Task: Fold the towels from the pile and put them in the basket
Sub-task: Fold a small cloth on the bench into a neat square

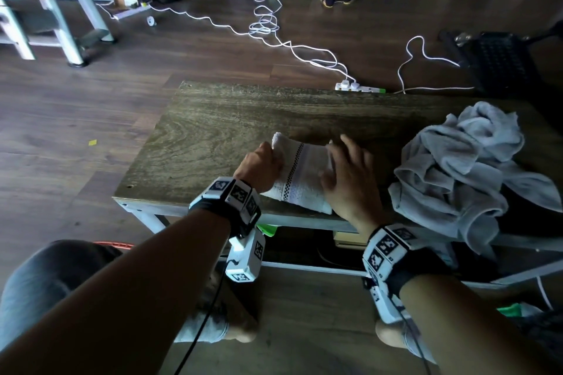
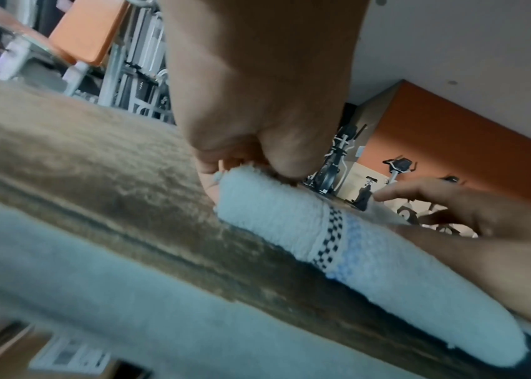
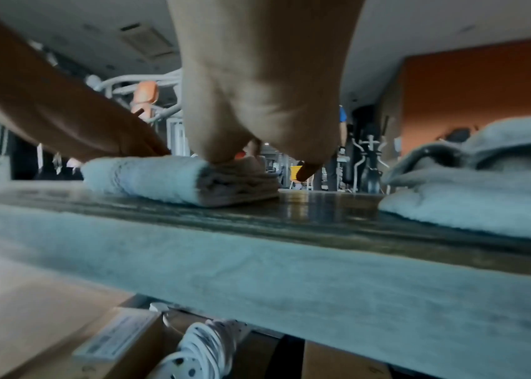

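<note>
A folded white towel (image 1: 300,176) with a black checkered stripe lies on the wooden table (image 1: 219,131) near its front edge. My left hand (image 1: 260,166) grips the towel's left end, fingers curled on the cloth (image 2: 257,195). My right hand (image 1: 350,173) lies flat on the towel's right part with fingers spread, pressing it down (image 3: 225,177). A loose pile of grey towels (image 1: 466,167) sits at the table's right end, some cloth hanging over the front edge. An orange rim (image 1: 114,243) shows on the floor by my left knee; whether it is the basket I cannot tell.
White cables (image 1: 274,27) and a power strip (image 1: 359,87) lie on the floor behind the table. Metal frames (image 1: 70,9) stand at far left, a black mesh object (image 1: 499,61) at far right. Boxes (image 3: 121,341) and coiled cable sit under the table.
</note>
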`<control>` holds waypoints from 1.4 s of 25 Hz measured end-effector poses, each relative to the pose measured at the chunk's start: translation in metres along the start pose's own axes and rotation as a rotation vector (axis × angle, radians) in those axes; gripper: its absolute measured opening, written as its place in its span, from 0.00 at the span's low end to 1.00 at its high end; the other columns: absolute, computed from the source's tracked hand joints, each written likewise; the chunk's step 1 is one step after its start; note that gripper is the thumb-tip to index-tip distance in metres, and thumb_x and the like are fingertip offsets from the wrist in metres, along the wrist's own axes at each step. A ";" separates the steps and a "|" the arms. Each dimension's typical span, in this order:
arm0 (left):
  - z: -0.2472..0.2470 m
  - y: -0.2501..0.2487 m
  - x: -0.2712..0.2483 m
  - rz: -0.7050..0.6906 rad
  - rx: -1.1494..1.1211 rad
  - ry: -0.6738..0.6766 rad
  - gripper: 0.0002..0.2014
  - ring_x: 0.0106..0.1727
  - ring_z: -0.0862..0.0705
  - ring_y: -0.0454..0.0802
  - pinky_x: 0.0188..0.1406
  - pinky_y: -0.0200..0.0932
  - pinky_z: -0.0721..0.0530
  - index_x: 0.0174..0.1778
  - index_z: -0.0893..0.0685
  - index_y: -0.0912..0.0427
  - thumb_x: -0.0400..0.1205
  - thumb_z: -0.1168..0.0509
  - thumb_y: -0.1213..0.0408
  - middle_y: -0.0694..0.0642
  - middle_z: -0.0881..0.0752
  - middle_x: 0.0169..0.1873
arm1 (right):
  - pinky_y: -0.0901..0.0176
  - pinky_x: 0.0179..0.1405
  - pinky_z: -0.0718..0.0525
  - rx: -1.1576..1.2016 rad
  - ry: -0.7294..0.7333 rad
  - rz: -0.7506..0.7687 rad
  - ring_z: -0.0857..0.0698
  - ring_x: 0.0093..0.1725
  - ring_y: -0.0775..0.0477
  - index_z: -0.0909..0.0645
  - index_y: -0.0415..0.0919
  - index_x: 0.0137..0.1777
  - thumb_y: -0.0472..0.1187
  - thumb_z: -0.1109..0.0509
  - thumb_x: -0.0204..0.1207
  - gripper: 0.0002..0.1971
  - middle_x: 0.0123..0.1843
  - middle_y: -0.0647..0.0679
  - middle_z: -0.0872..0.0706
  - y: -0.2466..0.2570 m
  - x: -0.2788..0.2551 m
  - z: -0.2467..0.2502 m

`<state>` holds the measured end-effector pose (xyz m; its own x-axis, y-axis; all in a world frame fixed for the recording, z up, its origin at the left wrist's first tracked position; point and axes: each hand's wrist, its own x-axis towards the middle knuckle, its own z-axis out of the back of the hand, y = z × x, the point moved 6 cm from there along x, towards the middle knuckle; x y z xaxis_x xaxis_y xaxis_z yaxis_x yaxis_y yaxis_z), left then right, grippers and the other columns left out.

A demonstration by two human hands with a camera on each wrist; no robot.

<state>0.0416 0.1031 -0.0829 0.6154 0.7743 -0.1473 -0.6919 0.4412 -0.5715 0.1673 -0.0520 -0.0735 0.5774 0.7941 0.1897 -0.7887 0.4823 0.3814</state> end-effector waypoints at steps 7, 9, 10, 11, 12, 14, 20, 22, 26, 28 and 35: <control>0.033 -0.009 0.001 -0.071 0.336 -0.231 0.12 0.62 0.28 0.60 0.57 0.56 0.26 0.61 0.24 0.56 0.81 0.37 0.64 0.58 0.22 0.61 | 0.52 0.52 0.15 0.093 0.113 0.242 0.16 0.56 0.51 0.18 0.49 0.51 0.53 0.36 0.82 0.10 0.54 0.51 0.17 0.005 -0.015 0.005; 0.030 -0.024 -0.013 -0.245 0.285 -0.334 0.12 0.65 0.29 0.58 0.58 0.52 0.29 0.59 0.21 0.53 0.79 0.36 0.63 0.56 0.23 0.64 | 0.62 0.39 0.19 0.351 0.203 0.150 0.15 0.41 0.58 0.18 0.49 0.47 0.47 0.34 0.83 0.05 0.45 0.53 0.16 0.007 -0.010 0.003; 0.020 -0.030 -0.021 -0.345 0.237 -0.292 0.11 0.65 0.27 0.56 0.59 0.51 0.30 0.57 0.19 0.52 0.80 0.36 0.58 0.55 0.22 0.64 | 0.65 0.37 0.20 0.450 0.210 0.074 0.15 0.39 0.60 0.17 0.47 0.48 0.43 0.33 0.84 0.04 0.44 0.53 0.14 0.004 -0.008 0.002; 0.009 -0.033 -0.030 -0.402 0.206 -0.220 0.14 0.67 0.25 0.55 0.63 0.52 0.30 0.59 0.18 0.50 0.80 0.38 0.51 0.52 0.20 0.65 | 0.68 0.36 0.22 0.489 0.185 0.013 0.16 0.39 0.61 0.16 0.45 0.50 0.40 0.34 0.84 0.05 0.44 0.53 0.14 0.000 -0.007 0.001; -0.005 -0.030 -0.037 -0.425 0.207 -0.133 0.21 0.70 0.25 0.54 0.68 0.54 0.31 0.63 0.18 0.49 0.78 0.42 0.45 0.51 0.20 0.68 | 0.73 0.35 0.24 0.466 0.161 -0.019 0.17 0.40 0.62 0.15 0.44 0.53 0.38 0.34 0.84 0.06 0.46 0.53 0.14 -0.003 -0.008 0.000; -0.021 -0.018 -0.041 -0.433 0.320 -0.045 0.30 0.80 0.33 0.52 0.78 0.60 0.39 0.75 0.28 0.46 0.78 0.50 0.40 0.47 0.27 0.77 | 0.81 0.37 0.26 0.447 0.160 -0.015 0.19 0.43 0.62 0.15 0.43 0.59 0.35 0.34 0.83 0.10 0.49 0.53 0.17 -0.005 -0.012 -0.003; -0.027 -0.031 -0.039 -0.363 0.373 0.034 0.27 0.85 0.46 0.59 0.81 0.70 0.51 0.78 0.34 0.47 0.82 0.47 0.45 0.51 0.38 0.82 | 0.83 0.48 0.28 0.474 0.255 0.019 0.19 0.59 0.53 0.18 0.43 0.70 0.35 0.29 0.80 0.18 0.52 0.56 0.23 -0.010 -0.019 -0.008; -0.035 -0.040 -0.050 -0.382 0.356 0.023 0.40 0.85 0.45 0.59 0.80 0.66 0.46 0.79 0.37 0.53 0.76 0.56 0.32 0.58 0.39 0.82 | 0.79 0.55 0.24 0.433 0.255 0.022 0.20 0.60 0.52 0.18 0.44 0.69 0.35 0.27 0.79 0.18 0.53 0.58 0.21 -0.009 -0.018 -0.011; -0.045 -0.033 -0.065 -0.349 0.449 0.084 0.50 0.86 0.62 0.56 0.84 0.63 0.59 0.86 0.55 0.58 0.76 0.52 0.27 0.61 0.59 0.85 | 0.44 0.68 0.21 0.255 0.278 0.011 0.22 0.67 0.40 0.21 0.56 0.71 0.42 0.27 0.76 0.23 0.66 0.43 0.22 -0.016 -0.016 -0.030; -0.043 -0.033 -0.064 -0.377 0.421 0.082 0.41 0.86 0.63 0.55 0.84 0.63 0.59 0.86 0.54 0.56 0.83 0.52 0.35 0.61 0.58 0.86 | 0.45 0.68 0.22 0.238 0.288 0.007 0.24 0.66 0.41 0.22 0.58 0.71 0.46 0.28 0.78 0.21 0.65 0.45 0.22 -0.015 -0.017 -0.030; -0.043 -0.036 -0.063 -0.337 0.250 0.085 0.38 0.86 0.61 0.47 0.84 0.53 0.63 0.86 0.51 0.52 0.83 0.62 0.34 0.51 0.54 0.86 | 0.51 0.66 0.31 0.139 0.292 -0.013 0.29 0.68 0.36 0.24 0.57 0.73 0.49 0.30 0.79 0.22 0.68 0.44 0.26 -0.011 -0.020 -0.028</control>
<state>0.0442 0.0187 -0.0875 0.8444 0.5325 -0.0583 -0.5108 0.7676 -0.3872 0.1585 -0.0631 -0.1071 0.4862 0.8705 -0.0760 -0.7336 0.4539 0.5058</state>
